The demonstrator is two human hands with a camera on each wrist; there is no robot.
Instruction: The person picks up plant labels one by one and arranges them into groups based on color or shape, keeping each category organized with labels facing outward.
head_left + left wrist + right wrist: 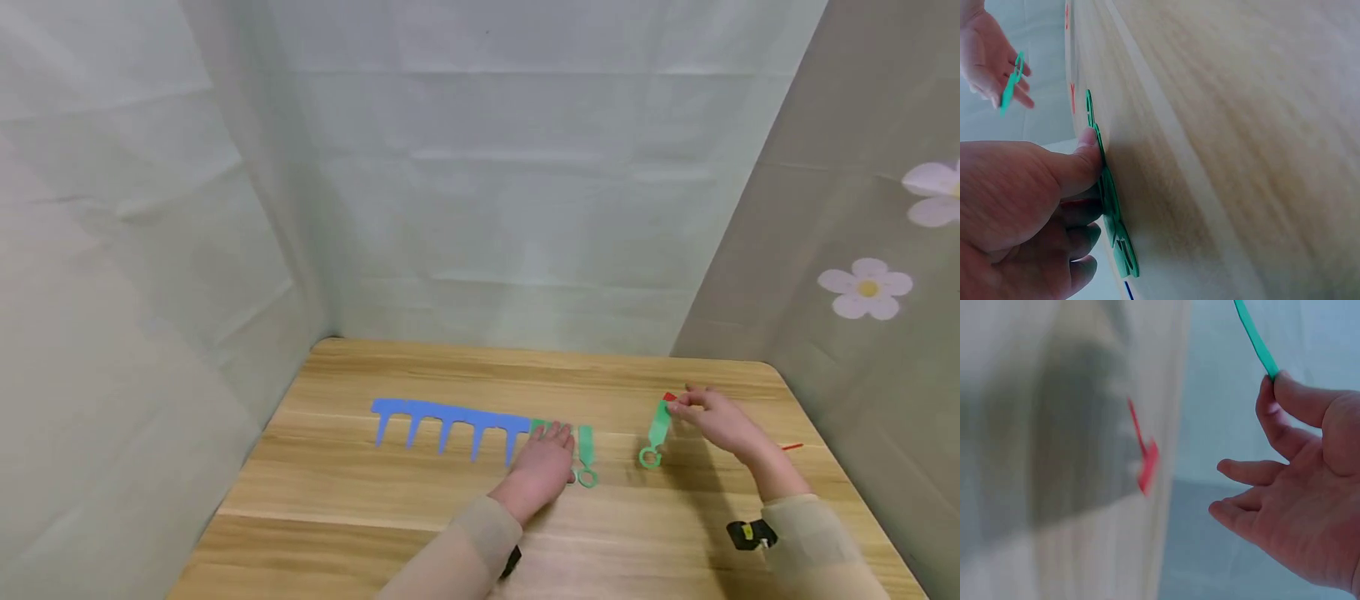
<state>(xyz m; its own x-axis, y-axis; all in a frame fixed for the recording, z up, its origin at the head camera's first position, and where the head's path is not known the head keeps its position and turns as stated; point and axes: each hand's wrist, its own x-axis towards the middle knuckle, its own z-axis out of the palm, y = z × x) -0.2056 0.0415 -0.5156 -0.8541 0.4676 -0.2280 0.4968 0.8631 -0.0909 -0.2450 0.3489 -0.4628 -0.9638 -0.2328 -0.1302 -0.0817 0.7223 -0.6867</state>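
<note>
My right hand pinches the top end of a flat green strip with an open ring at its lower end. In the right wrist view, thumb and index finger meet on the strip's edge, and the other fingers are spread. My left hand rests on green pieces lying on the table, its fingers stretched forward and largely covering them. Just right of it lies another green ring-ended piece. A row of joined blue pieces with downward prongs extends left from the green ones.
A red piece lies on the table below the right hand. Nearer the table's right edge is a thin red piece. The wooden table has pale cloth walls behind and at both sides.
</note>
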